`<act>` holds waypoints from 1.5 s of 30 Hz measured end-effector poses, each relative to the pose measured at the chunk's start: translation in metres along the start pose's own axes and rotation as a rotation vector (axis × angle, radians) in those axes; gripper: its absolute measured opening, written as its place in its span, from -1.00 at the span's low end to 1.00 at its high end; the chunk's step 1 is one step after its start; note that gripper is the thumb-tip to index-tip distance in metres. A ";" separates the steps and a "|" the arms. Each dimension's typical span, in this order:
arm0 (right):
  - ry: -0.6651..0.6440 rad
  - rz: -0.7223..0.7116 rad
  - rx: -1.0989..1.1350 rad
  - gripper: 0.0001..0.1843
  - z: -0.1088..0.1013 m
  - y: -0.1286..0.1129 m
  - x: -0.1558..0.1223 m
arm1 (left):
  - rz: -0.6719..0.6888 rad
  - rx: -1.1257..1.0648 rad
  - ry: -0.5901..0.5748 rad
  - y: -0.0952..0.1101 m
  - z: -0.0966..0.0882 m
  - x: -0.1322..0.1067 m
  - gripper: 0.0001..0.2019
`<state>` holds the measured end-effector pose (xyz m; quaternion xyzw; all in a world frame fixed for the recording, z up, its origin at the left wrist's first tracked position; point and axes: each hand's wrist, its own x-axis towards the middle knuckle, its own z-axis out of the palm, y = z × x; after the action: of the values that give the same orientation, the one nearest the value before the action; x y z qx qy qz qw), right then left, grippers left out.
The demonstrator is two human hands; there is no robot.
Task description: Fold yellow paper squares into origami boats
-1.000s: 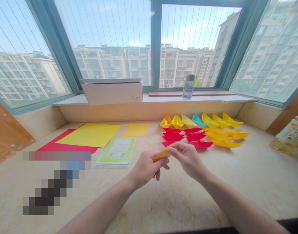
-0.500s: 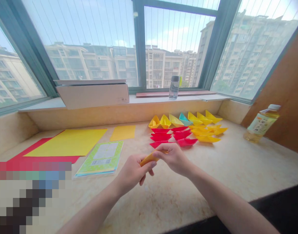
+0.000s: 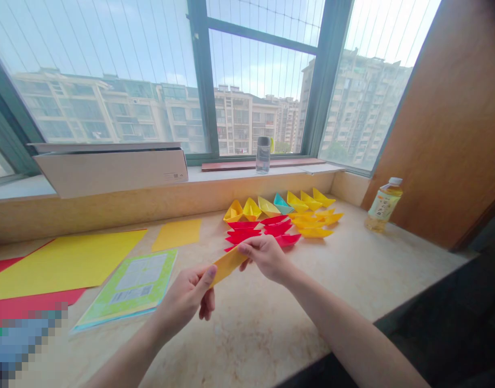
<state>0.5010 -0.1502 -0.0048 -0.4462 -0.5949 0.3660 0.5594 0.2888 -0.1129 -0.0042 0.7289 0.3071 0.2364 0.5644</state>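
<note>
Both hands hold a folded strip of orange-yellow paper [image 3: 228,264] above the stone counter [image 3: 352,275]. My left hand [image 3: 186,297] pinches its lower left end between thumb and fingers. My right hand [image 3: 265,256] pinches its upper right end. Just beyond the right hand lie rows of folded paper boats [image 3: 280,218] in yellow, red and one teal.
Flat sheets lie at the left: a large yellow sheet [image 3: 65,263] over a red one [image 3: 25,307], a small yellow sheet [image 3: 177,235] and a green paper pack [image 3: 130,288]. A cardboard box [image 3: 110,170] and a clear bottle [image 3: 263,155] stand on the sill. A tea bottle [image 3: 383,205] stands by the wooden wall.
My hands have drawn apart, stretching the folded paper out longer between them. The view has swung to the right, bringing the tea bottle and wooden wall further in.
</note>
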 end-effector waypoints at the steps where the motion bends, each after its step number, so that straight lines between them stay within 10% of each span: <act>1: 0.012 0.026 -0.004 -0.50 -0.001 0.000 0.001 | 0.011 0.015 0.009 0.001 -0.002 0.000 -0.43; 21: -0.099 0.090 -0.034 -0.39 -0.020 0.009 0.007 | 0.050 0.133 0.175 -0.002 -0.016 0.007 -0.51; 45: -0.164 -0.185 -0.486 -0.67 -0.016 0.015 -0.003 | 0.165 0.416 0.005 -0.003 -0.013 0.000 -0.52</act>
<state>0.5190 -0.1487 -0.0178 -0.4802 -0.7469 0.1946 0.4168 0.2794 -0.1035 -0.0038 0.8517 0.2902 0.2151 0.3797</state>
